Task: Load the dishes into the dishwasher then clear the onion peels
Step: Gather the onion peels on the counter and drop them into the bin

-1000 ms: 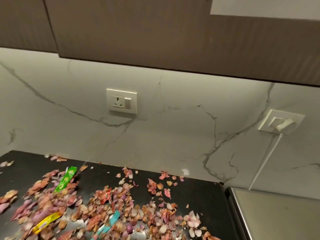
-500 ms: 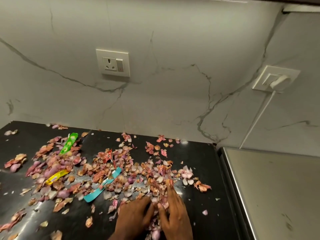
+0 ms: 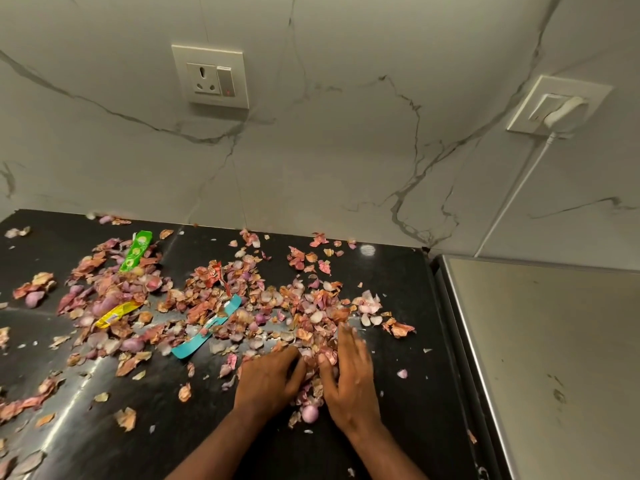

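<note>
With the peels (image 3: 242,306) spread across the black worktop (image 3: 398,306), I am in the clearing step, not the dishwasher one. My left hand (image 3: 268,379) lies cupped and my right hand (image 3: 349,375) flat, fingers straight, a small heap raked between them; neither grip encloses anything. Next move, as I judge it: draw the hands together and scoop (wrappers (image 3: 135,251) lie mixed in, so sort those out).

Left hand (image 3: 268,382) and right hand (image 3: 349,379) cup onion peels (image 3: 311,317); black counter (image 3: 398,299).
</note>
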{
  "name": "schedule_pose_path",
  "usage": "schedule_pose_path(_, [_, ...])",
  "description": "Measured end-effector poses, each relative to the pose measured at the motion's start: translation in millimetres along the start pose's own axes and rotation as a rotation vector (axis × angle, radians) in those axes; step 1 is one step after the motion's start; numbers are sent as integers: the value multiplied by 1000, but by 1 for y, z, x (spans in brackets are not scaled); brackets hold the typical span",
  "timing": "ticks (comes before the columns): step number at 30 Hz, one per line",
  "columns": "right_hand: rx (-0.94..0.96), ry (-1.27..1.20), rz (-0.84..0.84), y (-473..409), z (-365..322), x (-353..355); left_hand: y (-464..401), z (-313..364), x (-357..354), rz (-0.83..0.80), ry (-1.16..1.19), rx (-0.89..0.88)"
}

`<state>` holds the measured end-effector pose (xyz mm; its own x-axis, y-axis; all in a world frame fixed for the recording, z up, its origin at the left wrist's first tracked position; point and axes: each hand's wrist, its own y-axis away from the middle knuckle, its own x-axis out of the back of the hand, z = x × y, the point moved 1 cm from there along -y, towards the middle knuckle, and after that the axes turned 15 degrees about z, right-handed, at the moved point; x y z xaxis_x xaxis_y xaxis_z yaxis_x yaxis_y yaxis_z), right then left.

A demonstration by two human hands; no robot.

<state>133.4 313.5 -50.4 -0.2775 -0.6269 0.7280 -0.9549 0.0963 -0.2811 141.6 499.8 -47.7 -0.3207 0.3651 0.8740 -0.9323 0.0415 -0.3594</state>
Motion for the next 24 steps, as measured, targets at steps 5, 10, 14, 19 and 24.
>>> schedule_pose_path(5, [95,-38,-83,-3,0,-2,-2,-1,0,11,24,8])
schedule_pose_path(10, [117,-174,-27,-4,-1,5,-5,1,1,22,6,18])
schedule_pose_path(14, [519,-48,-187,8,-6,3,-1,1,2,40,22,1])
schedule_pose_path(19, [607,44,-171,23,-3,1,1,-1,2,58,55,-9])
schedule_pose_path(24, [218,-24,38,19,5,6,3,0,4,48,54,15])
